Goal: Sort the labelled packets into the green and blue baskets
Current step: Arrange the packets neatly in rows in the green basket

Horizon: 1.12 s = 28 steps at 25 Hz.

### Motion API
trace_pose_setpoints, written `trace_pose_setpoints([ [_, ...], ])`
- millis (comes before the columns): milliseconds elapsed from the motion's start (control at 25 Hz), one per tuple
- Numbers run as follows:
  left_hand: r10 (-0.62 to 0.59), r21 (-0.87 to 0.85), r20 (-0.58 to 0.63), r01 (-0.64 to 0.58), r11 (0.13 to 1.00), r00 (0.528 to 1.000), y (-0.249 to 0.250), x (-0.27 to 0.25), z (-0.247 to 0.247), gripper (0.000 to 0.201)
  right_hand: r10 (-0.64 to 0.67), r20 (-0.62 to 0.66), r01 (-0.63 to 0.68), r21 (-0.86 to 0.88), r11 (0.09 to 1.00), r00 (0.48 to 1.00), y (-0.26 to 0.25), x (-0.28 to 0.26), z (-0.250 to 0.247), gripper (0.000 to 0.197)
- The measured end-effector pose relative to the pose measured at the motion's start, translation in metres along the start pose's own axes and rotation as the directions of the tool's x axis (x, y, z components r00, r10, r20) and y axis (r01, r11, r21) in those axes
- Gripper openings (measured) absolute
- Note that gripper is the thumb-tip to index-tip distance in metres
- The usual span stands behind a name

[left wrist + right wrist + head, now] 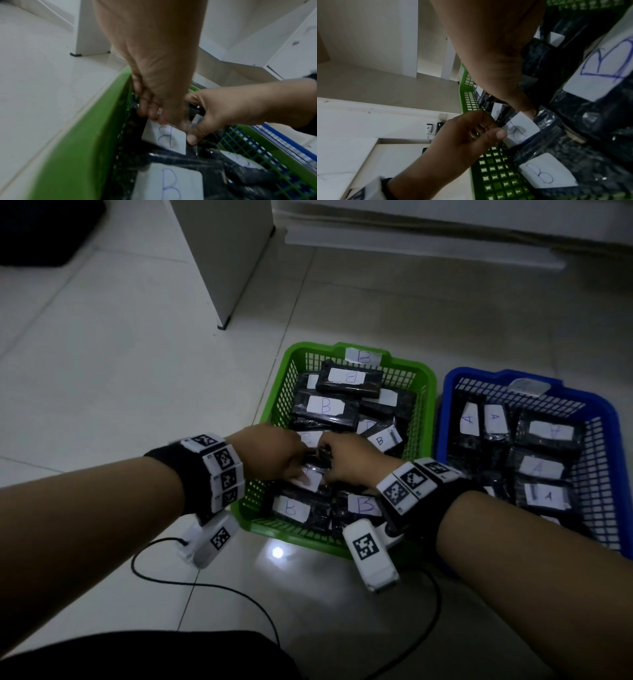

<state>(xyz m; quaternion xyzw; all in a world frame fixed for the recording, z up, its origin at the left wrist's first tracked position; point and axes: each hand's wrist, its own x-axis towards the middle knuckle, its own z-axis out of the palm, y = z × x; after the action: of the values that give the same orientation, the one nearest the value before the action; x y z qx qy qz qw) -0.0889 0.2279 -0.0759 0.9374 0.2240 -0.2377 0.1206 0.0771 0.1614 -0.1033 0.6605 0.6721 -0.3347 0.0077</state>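
Black packets with white "B" labels fill the green basket (274, 395), which carries a "B" tag (363, 356) on its far rim. The blue basket (445, 405) beside it on the right holds packets labelled "A". Both hands are inside the green basket near its left wall. My left hand (294, 470) and right hand (332, 470) grip one B packet (313, 478) from either side. In the left wrist view the fingers (150, 108) curl over the packet's label (164, 136). The right thumb (529, 111) presses on the packet by its label (520, 128).
Both baskets stand on a pale tiled floor. A white cabinet panel (222, 268) rises behind the green basket to the left, and white furniture (445, 231) runs along the back. A black cable (164, 577) loops on the floor near me. Dark clothing (154, 655) lies at the bottom.
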Motion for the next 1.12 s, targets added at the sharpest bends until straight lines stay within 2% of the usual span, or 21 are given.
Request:
trace_pose_setpoints([
  [80,0.048,-0.082,0.159,-0.036,0.996,0.986,0.001,-0.004,-0.002,0.044,-0.020,-0.049,0.016,-0.070,0.997,0.999,-0.002,-0.003,0.001,0.048],
  [160,0.075,-0.004,0.294,-0.077,0.997,0.953,0.006,-0.004,0.001,0.041,-0.026,-0.042,0.022,-0.085,0.996,0.999,-0.004,-0.006,0.006,0.050],
  [240,0.076,0.032,0.294,-0.090,0.995,0.953,0.008,-0.003,0.008,0.035,-0.031,-0.025,0.030,-0.043,0.999,0.999,-0.002,-0.008,0.007,0.047],
  [320,0.111,-0.031,0.224,-0.107,0.994,0.968,0.009,-0.005,0.011,0.035,-0.031,-0.043,0.031,-0.008,0.999,0.999,0.002,-0.009,0.001,0.036],
  [400,0.168,-0.091,0.183,-0.154,0.984,0.969,0.011,-0.006,0.010,0.039,-0.014,-0.112,0.016,0.019,1.000,0.994,0.006,-0.009,-0.010,0.032],
  [520,0.250,-0.163,0.209,-0.218,0.962,0.945,0.014,-0.005,0.004,0.051,-0.022,-0.220,0.063,0.182,0.981,0.975,0.002,-0.008,-0.019,0.028],
  [600,0.284,-0.194,0.259,-0.238,0.952,0.923,0.013,-0.005,0.003,0.054,-0.044,-0.172,0.090,0.271,0.958,0.984,-0.003,-0.008,-0.017,0.023],
  [800,0.228,-0.127,0.353,-0.195,0.972,0.907,0.013,-0.010,0.008,0.050,-0.083,0.025,0.078,0.158,0.984,0.996,0.002,-0.002,-0.007,0.033],
  [880,0.232,-0.118,0.289,-0.206,0.971,0.929,0.012,-0.011,0.009,0.043,-0.084,0.013,0.080,0.194,0.978,0.996,0.005,0.001,-0.010,0.030],
  [1000,0.205,-0.065,0.006,-0.204,0.977,0.979,0.002,-0.012,0.006,0.031,0.050,-0.188,0.016,0.339,0.941,0.981,0.012,0.005,-0.016,0.016],
  [1040,0.170,-0.039,-0.045,-0.172,0.984,0.984,-0.001,-0.012,0.006,0.030,0.110,-0.241,-0.016,0.364,0.931,0.964,0.016,0.006,-0.017,0.017],
  [1120,0.105,-0.007,-0.017,-0.105,0.994,0.994,-0.006,-0.011,0.005,0.034,0.194,-0.241,-0.096,0.368,0.925,0.951,0.022,0.007,-0.021,0.028],
])
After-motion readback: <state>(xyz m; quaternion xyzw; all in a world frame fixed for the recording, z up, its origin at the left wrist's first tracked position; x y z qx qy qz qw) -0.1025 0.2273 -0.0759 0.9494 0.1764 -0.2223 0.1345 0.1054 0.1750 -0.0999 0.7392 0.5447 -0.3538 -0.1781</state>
